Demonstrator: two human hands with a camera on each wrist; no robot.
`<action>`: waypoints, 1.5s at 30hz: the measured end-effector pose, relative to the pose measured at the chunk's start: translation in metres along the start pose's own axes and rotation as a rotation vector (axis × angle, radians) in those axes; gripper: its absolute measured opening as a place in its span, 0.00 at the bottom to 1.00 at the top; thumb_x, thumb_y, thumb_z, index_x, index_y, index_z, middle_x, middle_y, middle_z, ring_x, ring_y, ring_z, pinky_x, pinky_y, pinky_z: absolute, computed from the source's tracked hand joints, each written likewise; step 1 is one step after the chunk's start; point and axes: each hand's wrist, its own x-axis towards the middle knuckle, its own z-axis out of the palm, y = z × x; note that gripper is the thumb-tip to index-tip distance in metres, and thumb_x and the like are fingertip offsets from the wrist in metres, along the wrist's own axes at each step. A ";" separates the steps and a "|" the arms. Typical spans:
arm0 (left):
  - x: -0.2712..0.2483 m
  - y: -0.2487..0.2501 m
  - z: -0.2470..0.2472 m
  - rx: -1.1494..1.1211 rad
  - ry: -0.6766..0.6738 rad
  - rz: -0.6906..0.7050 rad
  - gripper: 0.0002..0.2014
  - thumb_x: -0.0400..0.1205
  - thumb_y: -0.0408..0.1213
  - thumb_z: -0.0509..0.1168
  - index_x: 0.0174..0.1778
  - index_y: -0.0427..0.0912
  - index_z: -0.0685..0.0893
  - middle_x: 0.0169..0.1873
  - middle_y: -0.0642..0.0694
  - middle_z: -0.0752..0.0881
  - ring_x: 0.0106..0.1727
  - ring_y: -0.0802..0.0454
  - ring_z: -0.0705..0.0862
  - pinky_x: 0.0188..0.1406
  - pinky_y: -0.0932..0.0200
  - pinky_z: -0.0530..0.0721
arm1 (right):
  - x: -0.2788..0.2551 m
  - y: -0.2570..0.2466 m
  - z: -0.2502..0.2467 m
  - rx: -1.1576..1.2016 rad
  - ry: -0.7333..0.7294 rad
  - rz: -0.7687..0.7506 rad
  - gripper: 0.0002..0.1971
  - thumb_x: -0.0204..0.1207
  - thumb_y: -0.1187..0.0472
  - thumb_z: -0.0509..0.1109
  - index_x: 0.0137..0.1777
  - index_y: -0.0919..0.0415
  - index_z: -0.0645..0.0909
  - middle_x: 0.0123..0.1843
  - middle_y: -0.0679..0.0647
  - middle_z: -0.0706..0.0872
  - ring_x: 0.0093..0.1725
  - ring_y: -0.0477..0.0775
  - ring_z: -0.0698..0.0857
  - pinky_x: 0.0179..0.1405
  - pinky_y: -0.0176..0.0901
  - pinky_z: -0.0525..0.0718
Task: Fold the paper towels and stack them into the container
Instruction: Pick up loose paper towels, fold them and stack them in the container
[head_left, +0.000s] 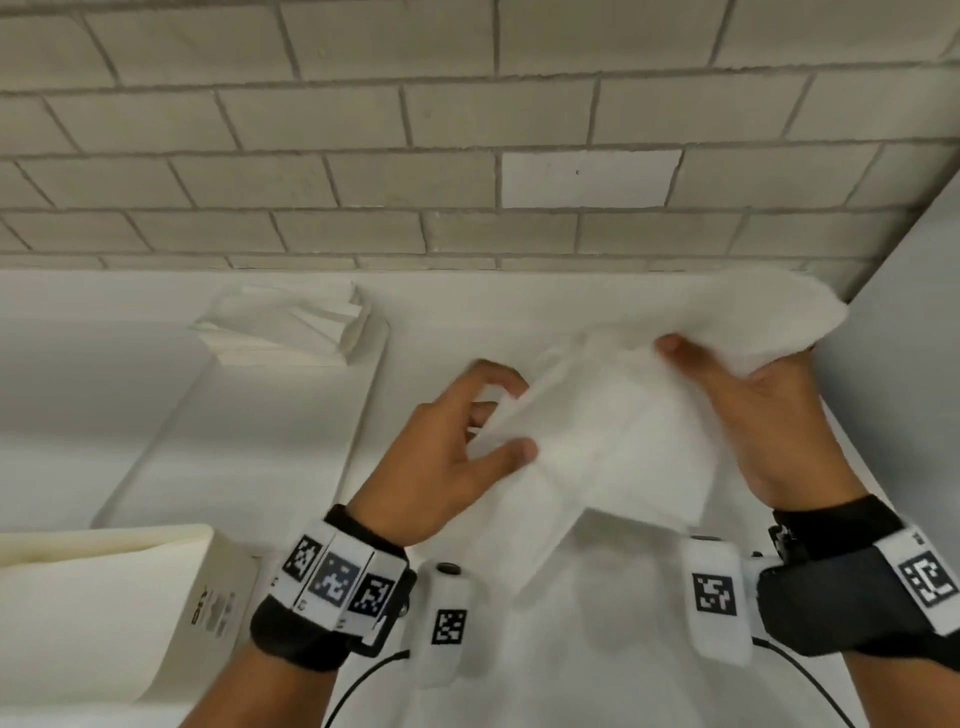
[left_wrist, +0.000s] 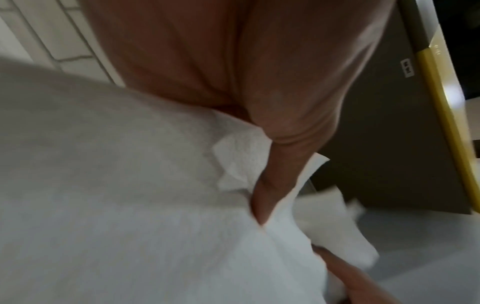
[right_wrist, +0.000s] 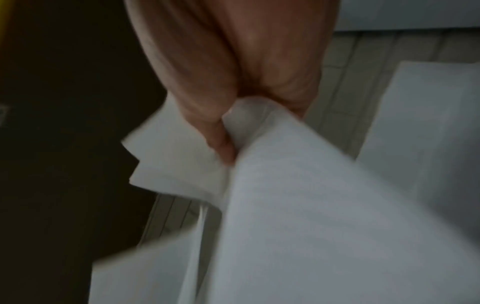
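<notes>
The paper towel hangs above the counter between both hands, its long axis running near-left to far-right; the left hand pinches its left edge, the right hand grips its far-right part, while the container, already holding folded towels, lies far-left, nearer the left hand

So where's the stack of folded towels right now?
In the head view, the folded stack sits at the far left of the counter near the tiled wall, left of both hands and apart from them.
</notes>
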 end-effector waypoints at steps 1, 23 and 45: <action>-0.001 -0.006 -0.004 -0.020 0.075 -0.020 0.25 0.80 0.36 0.76 0.70 0.56 0.74 0.49 0.53 0.93 0.49 0.58 0.92 0.47 0.56 0.90 | 0.002 0.002 -0.004 0.018 0.065 -0.002 0.11 0.77 0.66 0.75 0.50 0.48 0.88 0.53 0.46 0.92 0.60 0.48 0.89 0.68 0.51 0.84; -0.031 -0.024 -0.056 -0.384 0.739 -0.239 0.03 0.82 0.36 0.72 0.47 0.44 0.91 0.44 0.48 0.95 0.51 0.44 0.93 0.56 0.44 0.89 | -0.018 0.059 0.136 -0.158 -0.649 0.236 0.27 0.75 0.42 0.74 0.74 0.40 0.74 0.69 0.41 0.76 0.68 0.37 0.77 0.70 0.36 0.75; -0.063 0.017 -0.081 -0.724 0.314 -0.097 0.17 0.54 0.47 0.85 0.36 0.46 0.93 0.60 0.43 0.90 0.64 0.46 0.88 0.61 0.53 0.88 | -0.015 -0.009 0.114 -0.433 -0.490 -0.183 0.09 0.87 0.50 0.61 0.64 0.49 0.73 0.21 0.37 0.71 0.19 0.43 0.69 0.23 0.26 0.68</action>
